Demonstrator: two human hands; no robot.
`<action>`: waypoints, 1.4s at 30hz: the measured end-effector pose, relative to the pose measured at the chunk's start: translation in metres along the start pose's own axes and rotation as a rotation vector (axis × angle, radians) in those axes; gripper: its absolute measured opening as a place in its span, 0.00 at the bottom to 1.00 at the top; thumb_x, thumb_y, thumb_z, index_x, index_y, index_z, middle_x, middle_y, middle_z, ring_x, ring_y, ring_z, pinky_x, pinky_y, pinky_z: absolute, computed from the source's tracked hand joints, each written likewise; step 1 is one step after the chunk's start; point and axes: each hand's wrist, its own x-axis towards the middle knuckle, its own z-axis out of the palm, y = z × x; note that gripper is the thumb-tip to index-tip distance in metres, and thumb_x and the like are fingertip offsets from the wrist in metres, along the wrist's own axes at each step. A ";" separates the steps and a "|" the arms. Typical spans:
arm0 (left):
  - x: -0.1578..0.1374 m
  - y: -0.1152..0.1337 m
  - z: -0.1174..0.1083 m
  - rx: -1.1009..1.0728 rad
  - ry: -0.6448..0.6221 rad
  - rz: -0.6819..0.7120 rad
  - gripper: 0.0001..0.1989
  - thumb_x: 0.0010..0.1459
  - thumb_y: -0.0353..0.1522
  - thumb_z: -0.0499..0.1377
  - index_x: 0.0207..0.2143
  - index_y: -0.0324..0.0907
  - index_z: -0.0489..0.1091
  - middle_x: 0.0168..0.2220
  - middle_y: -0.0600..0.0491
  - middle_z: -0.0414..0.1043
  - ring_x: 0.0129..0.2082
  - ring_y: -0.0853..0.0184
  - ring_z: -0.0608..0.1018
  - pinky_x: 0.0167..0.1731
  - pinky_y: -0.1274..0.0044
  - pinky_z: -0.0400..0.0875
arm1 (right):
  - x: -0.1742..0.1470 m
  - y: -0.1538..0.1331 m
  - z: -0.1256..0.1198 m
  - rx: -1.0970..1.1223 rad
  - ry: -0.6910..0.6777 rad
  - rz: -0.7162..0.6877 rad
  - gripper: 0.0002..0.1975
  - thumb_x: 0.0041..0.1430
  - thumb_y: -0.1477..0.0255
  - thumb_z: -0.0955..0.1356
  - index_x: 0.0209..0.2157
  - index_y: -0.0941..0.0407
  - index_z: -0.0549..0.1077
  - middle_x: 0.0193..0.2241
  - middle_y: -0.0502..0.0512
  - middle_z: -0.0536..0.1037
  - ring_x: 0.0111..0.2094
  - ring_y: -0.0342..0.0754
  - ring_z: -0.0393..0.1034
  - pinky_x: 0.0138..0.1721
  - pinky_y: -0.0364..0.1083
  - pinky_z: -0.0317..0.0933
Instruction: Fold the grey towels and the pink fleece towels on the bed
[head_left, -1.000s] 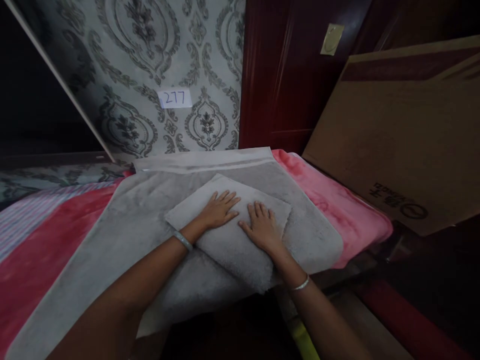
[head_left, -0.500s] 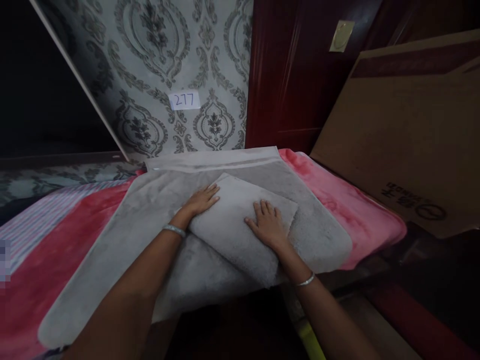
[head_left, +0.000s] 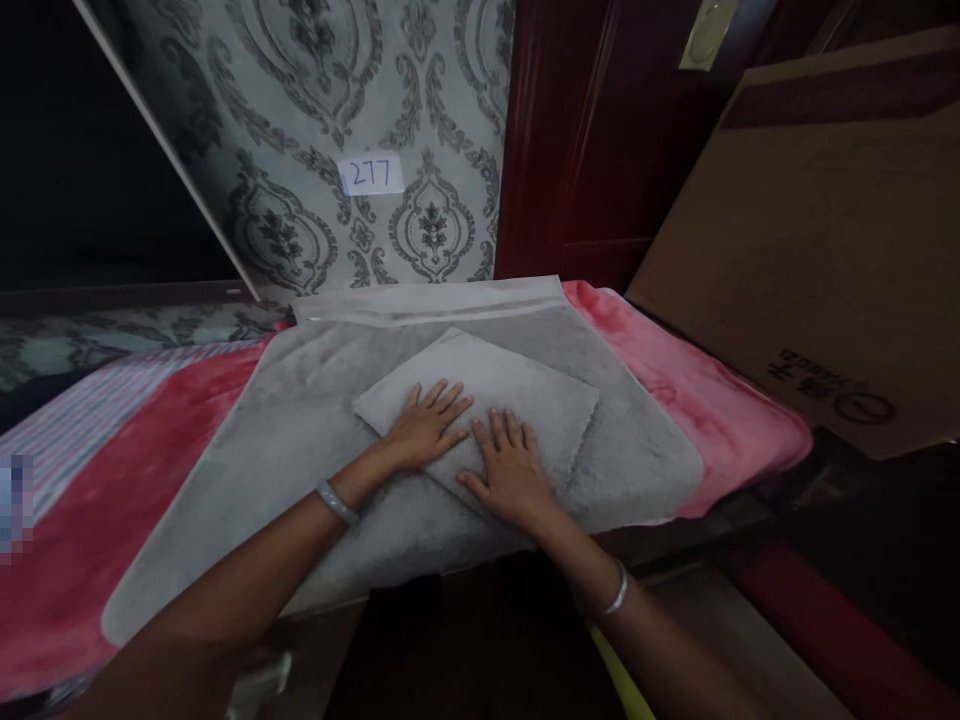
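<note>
A light grey square of plush cloth (head_left: 525, 390) lies turned like a diamond on a larger grey plush mat (head_left: 300, 480). My left hand (head_left: 426, 428) rests flat on the near left part of the square, fingers spread. Close beside it on the right, my right hand (head_left: 514, 470) presses on the square's near part, its fingers also stretched out. Neither hand grips anything. The square's nearest corner is hidden under my hands and right forearm.
Pink and red plush fabric (head_left: 712, 420) lies under the grey mat, with striped cloth (head_left: 97, 400) at the left. A cardboard box (head_left: 825, 230) leans at the right. Behind are patterned wallpaper with a paper label (head_left: 371, 174) and a dark screen (head_left: 97, 160).
My left hand has moved right from the square's left edge onto its surface. My right hand has shifted slightly left and nearer to me. The square's near portion appears drawn in.
</note>
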 end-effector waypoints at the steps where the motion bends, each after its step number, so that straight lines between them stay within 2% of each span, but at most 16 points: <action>1: -0.003 0.000 0.006 0.004 0.013 -0.010 0.31 0.69 0.48 0.46 0.71 0.52 0.52 0.73 0.50 0.48 0.73 0.51 0.48 0.68 0.47 0.42 | -0.002 -0.001 0.004 -0.005 0.009 -0.005 0.41 0.67 0.49 0.60 0.71 0.59 0.54 0.71 0.70 0.48 0.72 0.68 0.37 0.68 0.65 0.34; 4: -0.006 -0.002 0.016 0.013 0.058 -0.006 0.31 0.69 0.48 0.46 0.71 0.53 0.50 0.73 0.51 0.47 0.73 0.52 0.48 0.67 0.47 0.43 | -0.002 0.001 0.010 -0.009 0.031 -0.006 0.40 0.67 0.49 0.60 0.71 0.58 0.54 0.71 0.69 0.49 0.72 0.68 0.38 0.67 0.66 0.34; 9: -0.004 -0.009 0.009 0.026 0.046 -0.026 0.32 0.68 0.49 0.46 0.71 0.51 0.51 0.73 0.48 0.47 0.73 0.52 0.50 0.68 0.49 0.44 | 0.000 0.003 0.007 0.010 0.017 -0.004 0.41 0.66 0.48 0.61 0.71 0.58 0.53 0.72 0.68 0.46 0.72 0.67 0.36 0.68 0.66 0.34; 15: -0.014 -0.050 -0.009 0.079 0.010 -0.266 0.31 0.69 0.46 0.47 0.71 0.48 0.52 0.73 0.47 0.48 0.72 0.50 0.51 0.67 0.48 0.46 | -0.003 -0.001 0.003 0.046 -0.014 0.006 0.42 0.66 0.48 0.62 0.71 0.58 0.52 0.72 0.69 0.45 0.72 0.67 0.35 0.68 0.66 0.33; 19: -0.001 -0.064 -0.032 0.074 -0.069 -0.332 0.30 0.68 0.45 0.48 0.69 0.47 0.57 0.71 0.45 0.52 0.71 0.48 0.54 0.66 0.45 0.46 | 0.014 0.014 -0.019 0.115 -0.100 -0.006 0.40 0.68 0.51 0.61 0.72 0.59 0.51 0.72 0.68 0.47 0.72 0.63 0.39 0.69 0.62 0.39; 22: 0.035 -0.046 -0.049 0.074 -0.070 -0.263 0.29 0.68 0.44 0.47 0.68 0.45 0.59 0.71 0.43 0.53 0.71 0.51 0.54 0.67 0.49 0.46 | 0.039 0.041 -0.042 0.085 -0.013 0.120 0.37 0.71 0.56 0.59 0.72 0.61 0.49 0.71 0.68 0.49 0.72 0.60 0.42 0.68 0.58 0.41; 25: 0.086 -0.015 -0.052 0.035 -0.084 -0.110 0.30 0.69 0.42 0.46 0.69 0.43 0.55 0.72 0.43 0.49 0.72 0.54 0.52 0.68 0.53 0.46 | 0.061 0.072 -0.047 -0.006 0.074 0.290 0.35 0.72 0.57 0.58 0.71 0.63 0.51 0.71 0.70 0.50 0.71 0.62 0.43 0.68 0.59 0.40; 29: 0.138 0.019 -0.026 0.003 -0.111 -0.002 0.30 0.69 0.43 0.45 0.70 0.43 0.52 0.73 0.43 0.45 0.73 0.54 0.51 0.68 0.52 0.45 | 0.070 0.099 -0.021 -0.094 0.065 0.307 0.36 0.71 0.54 0.59 0.70 0.62 0.54 0.70 0.71 0.52 0.71 0.65 0.44 0.67 0.61 0.40; 32: 0.152 0.024 -0.001 -0.011 -0.136 0.019 0.31 0.70 0.44 0.43 0.71 0.44 0.51 0.73 0.44 0.46 0.73 0.54 0.51 0.68 0.51 0.44 | 0.069 0.107 -0.001 -0.111 0.084 0.285 0.36 0.71 0.53 0.58 0.70 0.61 0.55 0.70 0.70 0.53 0.70 0.64 0.46 0.67 0.61 0.40; 36: 0.152 -0.001 0.007 -0.031 -0.148 -0.004 0.33 0.69 0.49 0.42 0.72 0.47 0.49 0.74 0.46 0.45 0.73 0.55 0.49 0.69 0.53 0.40 | 0.068 0.108 0.004 -0.103 0.102 0.283 0.37 0.70 0.52 0.58 0.71 0.61 0.55 0.70 0.70 0.54 0.70 0.65 0.46 0.67 0.61 0.40; 39: 0.154 -0.037 -0.001 -0.032 -0.182 -0.124 0.33 0.69 0.50 0.41 0.71 0.49 0.50 0.74 0.49 0.44 0.73 0.57 0.47 0.69 0.55 0.38 | 0.069 0.107 0.001 -0.098 0.094 0.287 0.36 0.70 0.53 0.57 0.70 0.61 0.55 0.70 0.70 0.53 0.70 0.64 0.46 0.67 0.61 0.39; 42: 0.156 -0.068 -0.006 -0.037 -0.189 -0.236 0.33 0.69 0.48 0.38 0.72 0.47 0.47 0.74 0.48 0.43 0.74 0.57 0.46 0.68 0.54 0.43 | 0.069 0.106 0.000 -0.092 0.084 0.287 0.36 0.70 0.53 0.57 0.70 0.61 0.55 0.70 0.70 0.53 0.70 0.64 0.46 0.67 0.61 0.39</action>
